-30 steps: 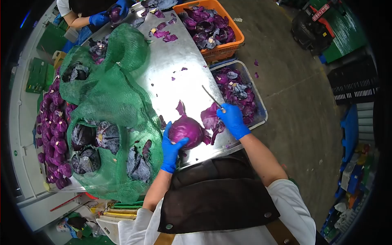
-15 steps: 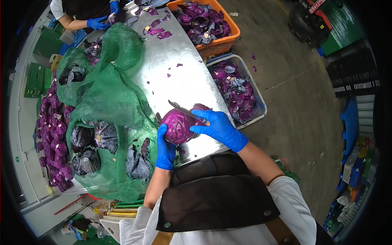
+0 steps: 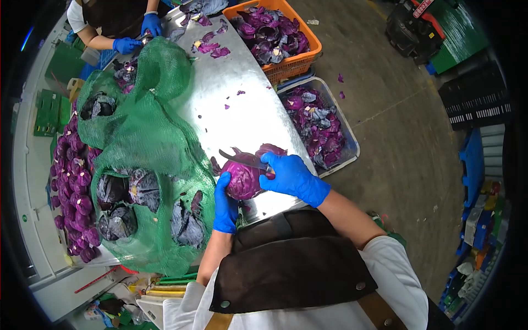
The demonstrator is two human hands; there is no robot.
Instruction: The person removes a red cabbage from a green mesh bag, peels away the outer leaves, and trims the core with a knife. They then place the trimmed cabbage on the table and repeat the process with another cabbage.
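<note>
A purple cabbage [image 3: 243, 179] is held over the near right part of the metal table [image 3: 242, 118]. My left hand [image 3: 224, 204], in a blue glove, is wrapped round its left side. In my blue-gloved right hand [image 3: 294, 179] is a knife [image 3: 242, 160], its curved blade lying across the top of the cabbage and pointing left. Purple leaf pieces show just behind the cabbage. Left of my hands, a green mesh bag [image 3: 165, 124] is spread on the table, with several dark cabbages [image 3: 144, 188] in it.
Peeled cabbages [image 3: 74, 187] are heaped at the far left. An orange crate [image 3: 291, 67] and a grey bin [image 3: 352, 144] of purple leaves stand beside the table's right edge. A co-worker's gloved hands [image 3: 150, 25] are at the table's far end. A black machine stands at the upper right.
The knife has shifted slightly left and lies flatter over the cabbage, and a leaf edge now sticks up behind the blade. The co-worker's hands have moved.
</note>
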